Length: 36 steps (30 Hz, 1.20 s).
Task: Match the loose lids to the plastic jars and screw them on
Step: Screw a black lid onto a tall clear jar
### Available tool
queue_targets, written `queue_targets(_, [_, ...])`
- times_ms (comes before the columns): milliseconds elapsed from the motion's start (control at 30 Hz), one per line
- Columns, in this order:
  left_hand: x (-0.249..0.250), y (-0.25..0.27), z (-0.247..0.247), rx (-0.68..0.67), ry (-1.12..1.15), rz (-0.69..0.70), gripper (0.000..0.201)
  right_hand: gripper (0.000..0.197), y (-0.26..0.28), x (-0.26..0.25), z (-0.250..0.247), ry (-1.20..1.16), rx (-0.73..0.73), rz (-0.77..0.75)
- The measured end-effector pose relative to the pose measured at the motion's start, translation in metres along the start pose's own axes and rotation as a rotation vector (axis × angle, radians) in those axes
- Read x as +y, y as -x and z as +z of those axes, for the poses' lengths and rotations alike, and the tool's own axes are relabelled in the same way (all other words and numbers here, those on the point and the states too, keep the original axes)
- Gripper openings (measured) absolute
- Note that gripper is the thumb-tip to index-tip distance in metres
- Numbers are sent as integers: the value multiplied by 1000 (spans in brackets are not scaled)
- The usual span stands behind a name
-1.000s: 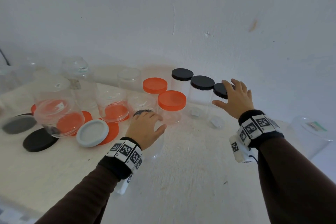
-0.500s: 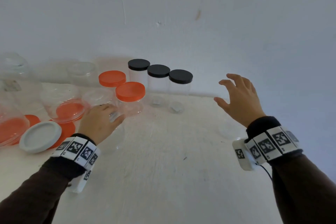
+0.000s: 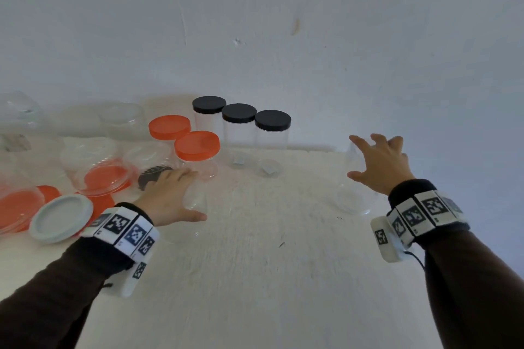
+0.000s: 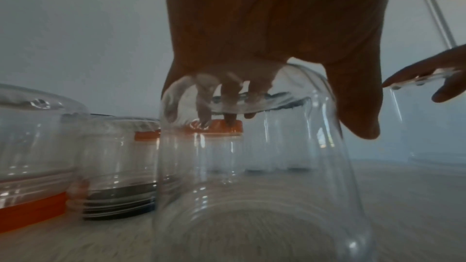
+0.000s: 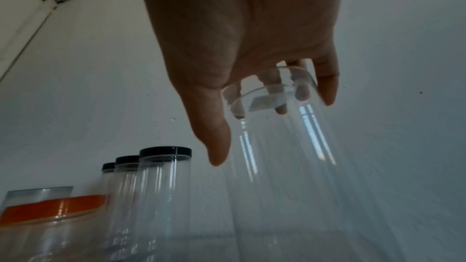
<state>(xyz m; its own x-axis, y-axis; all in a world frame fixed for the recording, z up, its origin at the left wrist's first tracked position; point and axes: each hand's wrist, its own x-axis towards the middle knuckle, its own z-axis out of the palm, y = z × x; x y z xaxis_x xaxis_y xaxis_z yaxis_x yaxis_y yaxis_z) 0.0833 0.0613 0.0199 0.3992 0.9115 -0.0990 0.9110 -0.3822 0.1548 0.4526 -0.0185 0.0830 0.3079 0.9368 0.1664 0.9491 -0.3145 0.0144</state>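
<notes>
Now each grip caps an upturned clear jar: left hand (image 3: 167, 195), right hand (image 3: 381, 164) fingers curled round.

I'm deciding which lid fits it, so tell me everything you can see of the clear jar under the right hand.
The clear jar is a tall, straight-walled cylinder of transparent plastic, standing upside down on the white table, its flat base uppermost with a small pale sticker on it. It carries no lid. The right hand spreads over the base, fingertips and thumb around its edge. It stands apart, right of the three black-lidded jars. Its mouth is too faint to judge.
</notes>
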Motion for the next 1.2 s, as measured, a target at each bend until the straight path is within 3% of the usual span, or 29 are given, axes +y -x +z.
queue_targets(333, [17, -22, -3, 63, 19, 109, 92, 85, 31, -46, -25, -342, -17, -321])
queue_targets(500, [7, -10, -3, 111, 97, 208, 130, 84, 46, -77, -39, -387, 143, -406])
queue_targets(667, [-27, 29, -7, 259, 333, 203, 108, 76, 51, -112, -39, -573, 244, -427])
queue_targets(833, [-95, 78, -10, 398, 353, 45, 52, 77, 55, -172, -36, -749, 210, -525])
queue_targets(967, [-166, 121, -13, 450, 403, -116, 21, 81, 58, -229, -33, -822, 191, -578])
queue_targets(1067, [-217, 147, -11, 479, 334, -350, 15, 77, 63, -267, -28, -898, 174, -601])
queue_targets(1200, [-268, 160, -8, 368, 206, -561, 29, 74, 73, -303, -17, -902, 72, -555])
